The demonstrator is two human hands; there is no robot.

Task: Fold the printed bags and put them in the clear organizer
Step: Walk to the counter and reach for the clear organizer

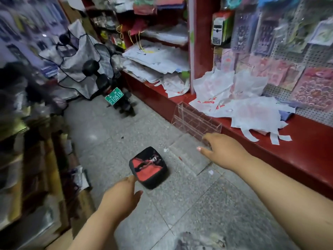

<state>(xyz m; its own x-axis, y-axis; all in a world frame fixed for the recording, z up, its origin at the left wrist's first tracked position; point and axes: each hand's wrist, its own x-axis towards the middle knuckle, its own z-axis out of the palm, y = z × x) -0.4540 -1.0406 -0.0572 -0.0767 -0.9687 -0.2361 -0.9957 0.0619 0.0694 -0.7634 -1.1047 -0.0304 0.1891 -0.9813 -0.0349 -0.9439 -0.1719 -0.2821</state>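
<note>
Several white bags with red print [252, 109] lie crumpled in a loose heap on the red counter [297, 150] at the right. The clear organizer [196, 120], a see-through plastic rack with compartments, hangs over the counter's front edge, left of the heap. My right hand [222, 150] reaches toward the organizer's near end with relaxed fingers, touching or almost touching its lower corner. My left hand [122, 193] hovers low over the floor with straight fingers and holds nothing.
A black and red cushion [148, 167] lies on the stone floor just past my left hand. A covered scooter [100, 78] with a green plate is parked further back. Paper stacks [156, 64] fill the counter's far end. Cluttered shelves [36, 168] line the left side.
</note>
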